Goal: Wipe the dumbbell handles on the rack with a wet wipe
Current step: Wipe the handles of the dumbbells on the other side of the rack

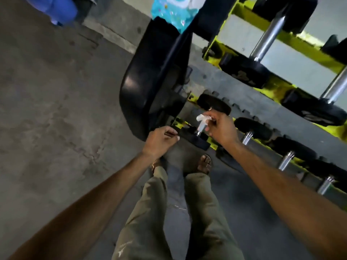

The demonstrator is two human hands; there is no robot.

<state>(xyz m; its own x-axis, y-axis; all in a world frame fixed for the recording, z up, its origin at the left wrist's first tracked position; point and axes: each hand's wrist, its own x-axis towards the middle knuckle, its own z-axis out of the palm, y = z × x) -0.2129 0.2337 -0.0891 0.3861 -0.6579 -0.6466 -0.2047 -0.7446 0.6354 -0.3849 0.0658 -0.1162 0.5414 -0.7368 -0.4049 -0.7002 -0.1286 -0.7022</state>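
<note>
The person's right hand (219, 128) has its fingers curled around a scrunched-up white wet wipe (202, 118), pinching it right at the top of the short chrome dumbbell handle (200, 128). That handle belongs to the first small dumbbell on the bottom shelf of the scuffed yellow metal rack (293, 41). It's got a black rubber dumbbell head (214, 103) just above the hand and another one below. The left hand (160, 137) is just beside that dumbbell, near the lower edge of a big glossy black curved plate (148, 81). Its fingers are curled in, but honestly can't tell if it's got hold of anything. More chrome-handled dumbbells (247, 136) line up along the same shelf to the right, and bigger ones sit on the shelf above. A bright blue patterned packet (169, 14) sits up behind the top of the black plate. Lower down you can see olive green trousers (150, 212), a brown sandal (205, 164) and the grey concrete floor (56, 91).
</note>
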